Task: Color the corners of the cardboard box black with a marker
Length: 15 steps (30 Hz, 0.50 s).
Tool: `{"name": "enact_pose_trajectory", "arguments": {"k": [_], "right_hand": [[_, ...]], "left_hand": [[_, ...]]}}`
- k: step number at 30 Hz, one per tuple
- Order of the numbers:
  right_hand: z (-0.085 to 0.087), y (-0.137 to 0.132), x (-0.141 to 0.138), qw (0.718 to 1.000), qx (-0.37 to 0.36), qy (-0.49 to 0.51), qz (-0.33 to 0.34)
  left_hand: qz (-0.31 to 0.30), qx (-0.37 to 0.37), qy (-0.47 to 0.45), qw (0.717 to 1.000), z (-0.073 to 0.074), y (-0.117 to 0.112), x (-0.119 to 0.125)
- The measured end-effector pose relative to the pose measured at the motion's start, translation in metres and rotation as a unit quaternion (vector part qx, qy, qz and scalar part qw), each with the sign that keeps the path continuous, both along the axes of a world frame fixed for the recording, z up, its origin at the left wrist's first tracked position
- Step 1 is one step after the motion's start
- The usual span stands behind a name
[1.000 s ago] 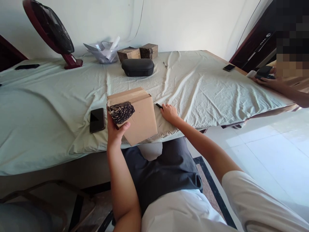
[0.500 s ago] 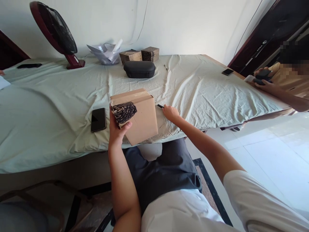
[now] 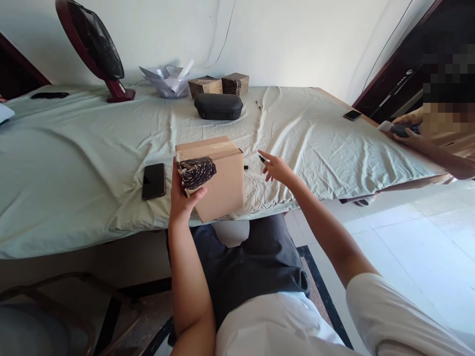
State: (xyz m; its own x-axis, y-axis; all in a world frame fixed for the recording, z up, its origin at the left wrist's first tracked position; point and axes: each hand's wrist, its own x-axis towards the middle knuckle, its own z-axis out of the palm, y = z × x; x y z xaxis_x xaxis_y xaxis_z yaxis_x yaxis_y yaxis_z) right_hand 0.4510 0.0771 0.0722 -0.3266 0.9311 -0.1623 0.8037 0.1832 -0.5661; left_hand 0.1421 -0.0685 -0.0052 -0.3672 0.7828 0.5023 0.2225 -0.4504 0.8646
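Observation:
A brown cardboard box (image 3: 226,183) sits tilted near the table's front edge, with a dense black scribble (image 3: 196,172) on its left part. My left hand (image 3: 185,202) grips the box at its lower left corner, thumb on the near face, the other fingers mostly hidden behind. To the right of the box, my right hand (image 3: 276,167) holds a black marker (image 3: 261,158); only its dark end shows by the fingertips, and the index finger points forward. A small black piece, seemingly the marker's cap (image 3: 246,167), lies beside the box's right edge.
On the pale green tablecloth (image 3: 85,148), a phone (image 3: 153,181) lies left of the box. Behind stand a black case (image 3: 218,107), two scribbled boxes (image 3: 235,84), a plastic bowl (image 3: 168,84) and a fan (image 3: 92,49). Another person's hands (image 3: 406,129) are at the right edge.
My right hand has moved right, away from the box, and its fingers have spread. The small black piece now lies apart from the hand. My left hand keeps its grip on the box.

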Motion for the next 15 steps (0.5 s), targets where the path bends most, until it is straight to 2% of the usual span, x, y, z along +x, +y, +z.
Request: {"name": "enact_pose_trajectory", "arguments": {"k": [2, 4, 6, 8, 10, 12, 14, 15], "right_hand": [[0.026, -0.004, 0.005, 0.981, -0.042, 0.189, -0.013], [0.054, -0.011, 0.006, 0.941, -0.026, 0.338, 0.009], [0.08, -0.022, 0.002, 0.91, -0.029, 0.41, 0.053], [0.098, -0.036, -0.007, 0.89, -0.026, 0.444, 0.102], [0.107, -0.049, -0.023, 0.867, -0.014, 0.472, 0.157], [0.107, -0.06, -0.043, 0.837, -0.001, 0.496, 0.23], [0.102, -0.067, -0.064, 0.83, 0.015, 0.48, 0.284], [0.1, -0.069, -0.073, 0.832, 0.014, 0.474, 0.288]], "left_hand": [[0.004, 0.004, 0.02, 1.0, 0.002, -0.001, 0.0], [0.004, 0.007, 0.046, 0.999, 0.005, -0.004, 0.001], [-0.004, 0.006, 0.066, 0.998, 0.008, -0.006, 0.003], [-0.013, 0.003, 0.078, 0.997, 0.01, -0.008, 0.006], [-0.02, 0.0, 0.086, 0.996, 0.011, -0.009, 0.008], [-0.025, -0.001, 0.091, 0.996, 0.009, -0.008, 0.01], [-0.031, -0.004, 0.091, 0.995, 0.007, -0.007, 0.012], [-0.034, -0.006, 0.089, 0.995, 0.006, -0.007, 0.012]]}}
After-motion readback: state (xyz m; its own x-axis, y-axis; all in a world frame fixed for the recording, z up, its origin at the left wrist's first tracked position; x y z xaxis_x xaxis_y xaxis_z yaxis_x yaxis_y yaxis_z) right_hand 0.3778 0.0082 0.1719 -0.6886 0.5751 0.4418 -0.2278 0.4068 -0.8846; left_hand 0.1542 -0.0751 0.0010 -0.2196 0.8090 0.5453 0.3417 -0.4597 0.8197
